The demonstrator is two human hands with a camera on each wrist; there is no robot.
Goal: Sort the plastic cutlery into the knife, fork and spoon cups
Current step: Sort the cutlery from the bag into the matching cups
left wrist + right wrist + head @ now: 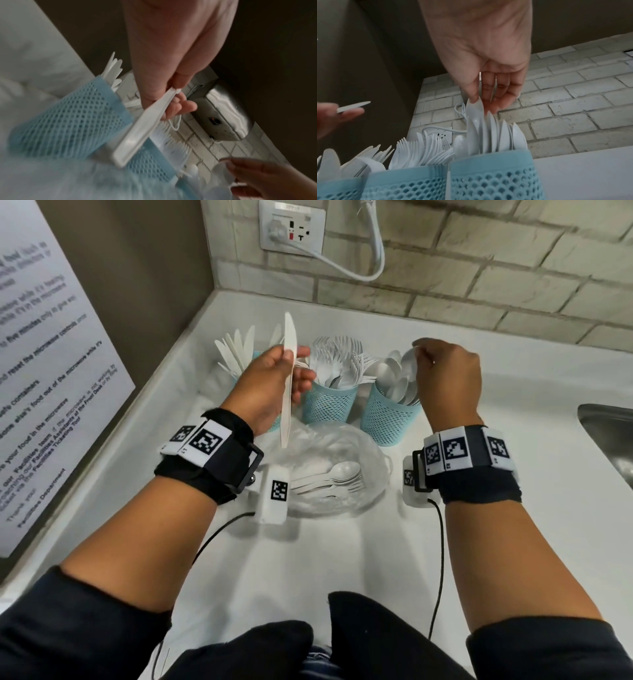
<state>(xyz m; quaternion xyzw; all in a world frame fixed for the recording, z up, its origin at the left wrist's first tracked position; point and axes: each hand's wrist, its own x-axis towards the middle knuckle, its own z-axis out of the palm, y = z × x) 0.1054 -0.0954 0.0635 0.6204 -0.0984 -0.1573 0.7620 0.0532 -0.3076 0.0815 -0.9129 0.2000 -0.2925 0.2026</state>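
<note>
My left hand [294,368] grips a white plastic knife [287,392] by the middle of its handle and holds it upright, blade tip up, in front of the knife cup [256,357], which it mostly hides. In the left wrist view the knife [147,125] crosses the blue mesh knife cup [68,121]. My right hand [417,355] pinches the bowl of a spoon [409,362] that stands in the spoon cup [390,416]. The spoon [473,121] sits among several others in that cup [494,178]. The fork cup [329,405] stands between the two.
A clear plastic bag [363,450] with loose spoons and forks lies on the white counter [479,525] in front of the cups. A steel sink [609,440] is at the right edge. A notice [51,371] hangs on the left wall; an outlet [291,229] with a cable sits on the brick wall.
</note>
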